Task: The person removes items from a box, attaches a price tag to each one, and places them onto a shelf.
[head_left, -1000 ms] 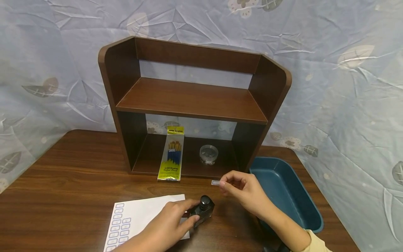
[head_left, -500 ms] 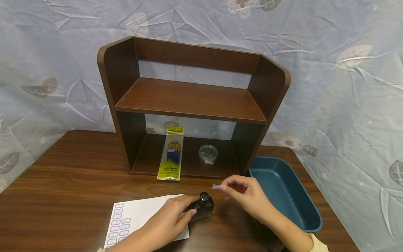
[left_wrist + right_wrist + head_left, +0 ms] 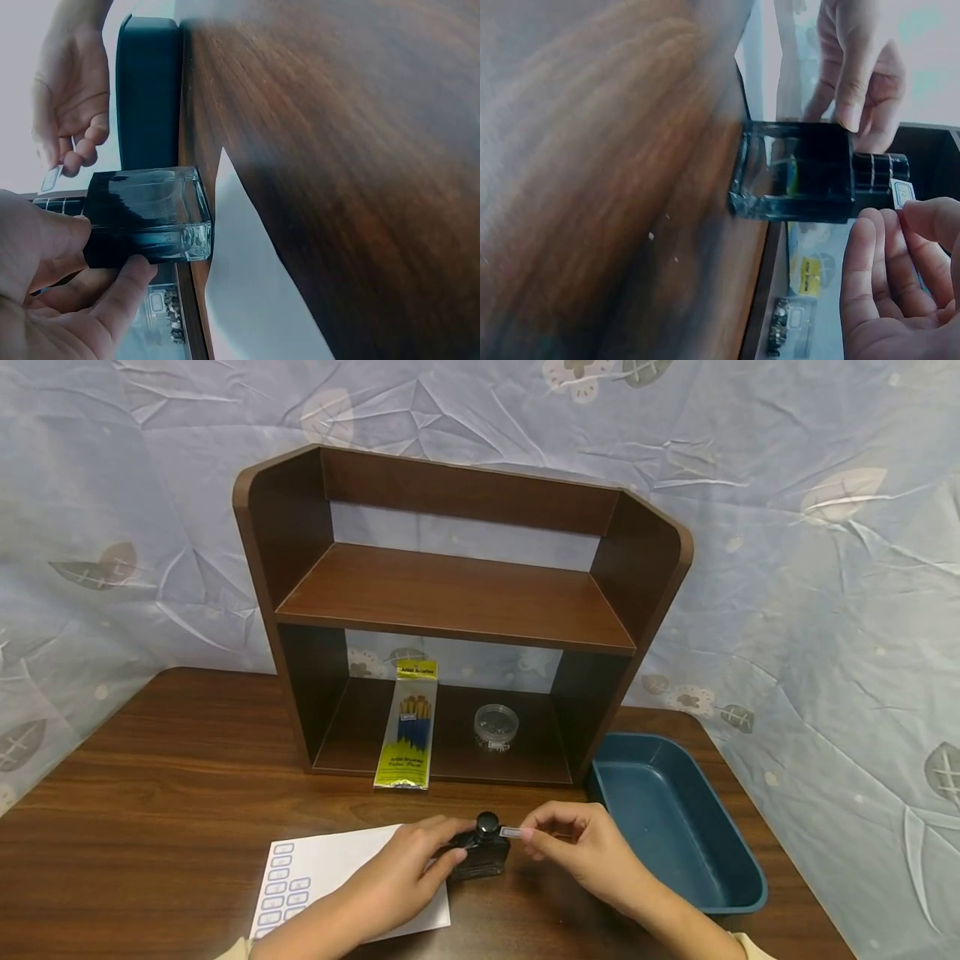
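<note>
A square glass ink bottle (image 3: 483, 858) with a black cap and dark contents stands upright on the table. My left hand (image 3: 397, 881) grips its left side between thumb and fingers; the left wrist view shows the clear, thick base of the ink bottle (image 3: 169, 217). Between thumb and forefinger, my right hand (image 3: 585, 852) pinches one end of a small white label (image 3: 511, 832) with a blue border. The label's free end is beside the bottle's cap. Whether they touch I cannot tell. Its printing is too small to read.
A white sheet (image 3: 337, 864) with rows of blue-bordered labels lies partly under my left arm. Behind stands a brown shelf (image 3: 457, 597), its lower level holding a pack of artist brushes (image 3: 406, 760) and a clear round container (image 3: 496, 725). A teal basin (image 3: 682, 827) sits at right.
My right hand has brought the label down and left to the bottle's cap. The bottle has been turned and stands more upright, with my left hand still gripping it.
</note>
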Motion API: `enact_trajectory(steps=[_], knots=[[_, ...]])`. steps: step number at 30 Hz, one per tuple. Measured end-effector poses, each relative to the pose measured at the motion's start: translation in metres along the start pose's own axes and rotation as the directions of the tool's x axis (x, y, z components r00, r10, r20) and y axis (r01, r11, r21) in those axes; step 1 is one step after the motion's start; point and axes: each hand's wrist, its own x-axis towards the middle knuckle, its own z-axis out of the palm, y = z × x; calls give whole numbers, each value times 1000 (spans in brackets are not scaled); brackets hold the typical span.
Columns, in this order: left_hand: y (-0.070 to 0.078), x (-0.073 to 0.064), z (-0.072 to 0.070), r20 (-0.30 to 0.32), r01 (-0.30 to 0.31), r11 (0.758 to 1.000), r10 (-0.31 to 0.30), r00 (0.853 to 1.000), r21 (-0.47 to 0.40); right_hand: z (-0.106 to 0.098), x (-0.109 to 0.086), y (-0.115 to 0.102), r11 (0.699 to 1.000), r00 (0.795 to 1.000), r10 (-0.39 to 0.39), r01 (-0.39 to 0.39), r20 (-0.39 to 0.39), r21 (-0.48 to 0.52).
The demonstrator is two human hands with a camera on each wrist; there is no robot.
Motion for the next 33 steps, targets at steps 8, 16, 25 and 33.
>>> enact_trajectory(steps=[8, 16, 25, 33], knots=[[0, 2, 0, -8, -4, 1000, 4, 1000, 14, 13, -5, 4, 1000, 999, -22, 22, 31, -15], [-1, 2, -2, 10, 15, 1000, -15, 1000, -7, 29, -12, 13, 999, 999, 31, -30, 38, -36], [-3, 6, -9, 84, 32, 996, -25, 996, -81, 40, -12, 14, 997, 997, 74, -73, 17, -38], [-10, 9, -10, 139, 26, 993, -9, 990, -116, 44, -11, 13, 997, 999, 48, -48, -3, -61]])
